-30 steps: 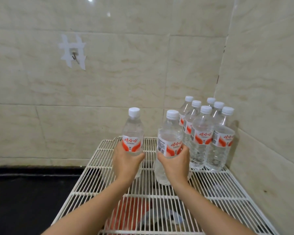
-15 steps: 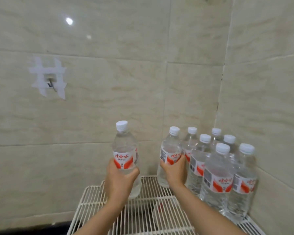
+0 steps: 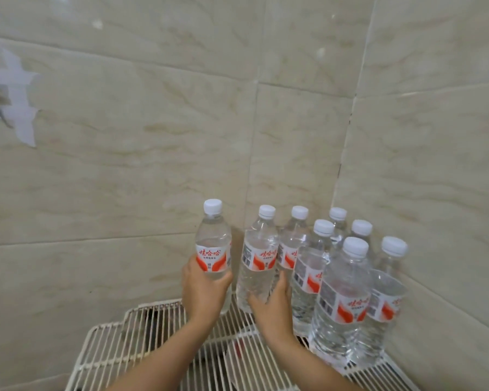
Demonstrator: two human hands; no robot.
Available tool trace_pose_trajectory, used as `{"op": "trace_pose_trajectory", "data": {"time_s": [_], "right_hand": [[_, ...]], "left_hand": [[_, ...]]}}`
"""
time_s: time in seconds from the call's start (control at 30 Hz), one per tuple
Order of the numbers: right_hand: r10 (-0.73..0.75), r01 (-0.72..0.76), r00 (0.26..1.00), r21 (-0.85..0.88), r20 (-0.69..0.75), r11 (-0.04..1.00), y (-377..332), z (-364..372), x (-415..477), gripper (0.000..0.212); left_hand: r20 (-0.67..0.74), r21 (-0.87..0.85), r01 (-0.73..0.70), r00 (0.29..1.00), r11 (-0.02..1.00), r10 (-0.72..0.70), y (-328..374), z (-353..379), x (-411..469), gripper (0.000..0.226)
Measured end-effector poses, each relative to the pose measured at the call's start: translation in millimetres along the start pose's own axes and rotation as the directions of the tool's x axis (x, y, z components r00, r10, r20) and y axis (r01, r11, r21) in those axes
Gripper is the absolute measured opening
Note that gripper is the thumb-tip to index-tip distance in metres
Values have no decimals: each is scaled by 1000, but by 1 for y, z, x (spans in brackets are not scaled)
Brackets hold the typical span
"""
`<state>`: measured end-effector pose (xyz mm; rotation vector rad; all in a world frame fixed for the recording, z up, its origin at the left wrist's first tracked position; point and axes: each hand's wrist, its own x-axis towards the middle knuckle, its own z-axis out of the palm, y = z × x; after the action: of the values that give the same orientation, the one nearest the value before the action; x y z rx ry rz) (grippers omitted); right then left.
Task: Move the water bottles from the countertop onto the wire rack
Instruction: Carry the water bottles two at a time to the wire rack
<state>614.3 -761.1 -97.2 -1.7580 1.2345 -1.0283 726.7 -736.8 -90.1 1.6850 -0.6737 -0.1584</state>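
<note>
Nearest me, the white wire rack (image 3: 141, 348) spreads under both forearms. Over its far edge my left hand (image 3: 203, 292) grips one upright water bottle (image 3: 213, 244); my right hand (image 3: 274, 304) wraps round a second bottle (image 3: 259, 261) just beside it. Right of that, six more bottles (image 3: 342, 292) crowd the tiled corner (image 3: 347, 136).

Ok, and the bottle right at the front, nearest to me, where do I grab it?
Hold the front bottle round its middle, at the red and white label, coming from the near side. It stands upright on the rack, with other bottles close behind and on its right, so only the side facing you looks free.
</note>
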Motion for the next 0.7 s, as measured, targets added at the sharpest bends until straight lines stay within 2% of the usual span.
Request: {"op": "trace_pose_trajectory", "data": {"time_s": [0.13,0.27,0.47,0.57,0.7], "right_hand": [[81,-96,988,105,132,990,15,-34,-26,74],[74,-95,989,158,131,983,17,-65,-41,63],[39,-56,976,76,213,996,26,-69,-51,57],[-20,23,966,-6,258,1000,30,-70,-58,57],[-93,128,951,-102,295,986,25,-70,-61,54]], "left_hand": [[-5,77,5,1000,997,-4,3,22,-2,69],[-27,148,23,999,989,-19,0,30,-6,76],[43,150,22,999,988,-29,3,22,-14,84],[101,156,34,994,987,-50,-1,11,-22,94],[48,205,54,997,977,-66,-4,-19,-33,92]]}}
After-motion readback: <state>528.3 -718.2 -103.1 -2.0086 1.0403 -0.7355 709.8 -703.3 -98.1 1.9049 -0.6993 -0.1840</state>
